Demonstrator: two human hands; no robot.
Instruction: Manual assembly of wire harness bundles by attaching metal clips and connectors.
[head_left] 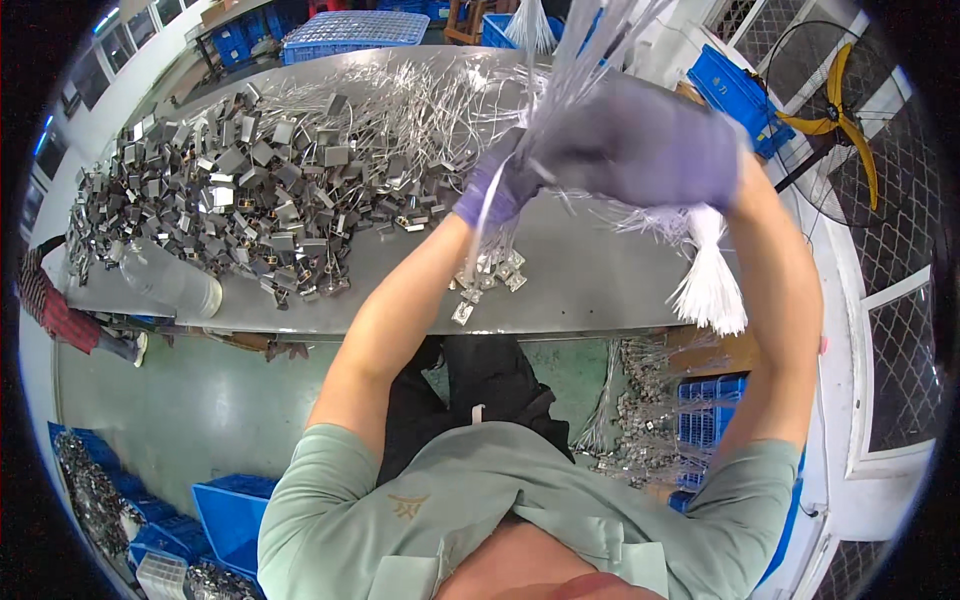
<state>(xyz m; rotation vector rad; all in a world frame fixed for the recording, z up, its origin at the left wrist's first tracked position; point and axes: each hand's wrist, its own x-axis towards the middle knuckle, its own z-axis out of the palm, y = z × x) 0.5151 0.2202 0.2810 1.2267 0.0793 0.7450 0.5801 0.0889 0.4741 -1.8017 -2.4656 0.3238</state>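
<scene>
Both of my hands wear purple and dark work gloves and are raised over the far part of a grey metal table (590,260). My left hand (505,185) is closed round a bundle of thin white wires (580,65). The wires fan upward from it, and small square metal pieces (490,275) dangle below. My right hand (640,145) is beside the left at the same bundle, smeared by motion, its fingers not readable. A white tassel of wire ends (708,275) hangs over the table near my right wrist.
Grey metal boxes with leads (250,180) heap the left of the table, beside a clear plastic bottle (170,280). Loose white wires (420,105) lie behind. A yellow-bladed fan (838,115) stands right. Blue crates (235,515) sit on the floor. Another person (65,310) is far left.
</scene>
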